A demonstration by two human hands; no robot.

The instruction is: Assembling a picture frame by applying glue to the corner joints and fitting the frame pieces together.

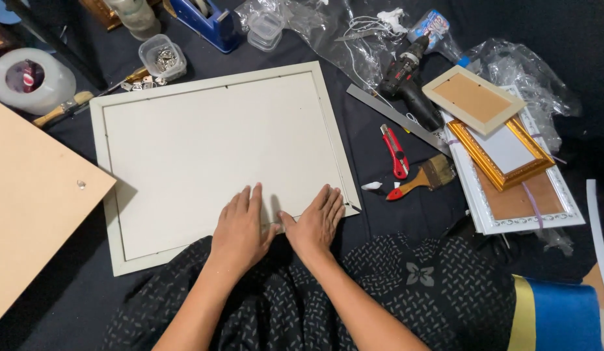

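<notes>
Big white frame (100,140) lies face-down on dark cloth, right in front of the lap, w/ a pale backing board (217,149) set inside it. Both hands rest flat on the board's near edge, side by side, thumbs nearly touching: left hand (240,227) and right hand (317,221), fingers straight, slightly spread, gripping nothing. To the right: 1 red utility knife (396,151), 1 paintbrush (422,179), 1 metal ruler (396,118), 1 drill (409,81). Stack of 3 small frames (503,156) farther right. Far left: 1 tub of clips (162,57).

Frame's (217,84) near edge under both hands (240,231)
</notes>
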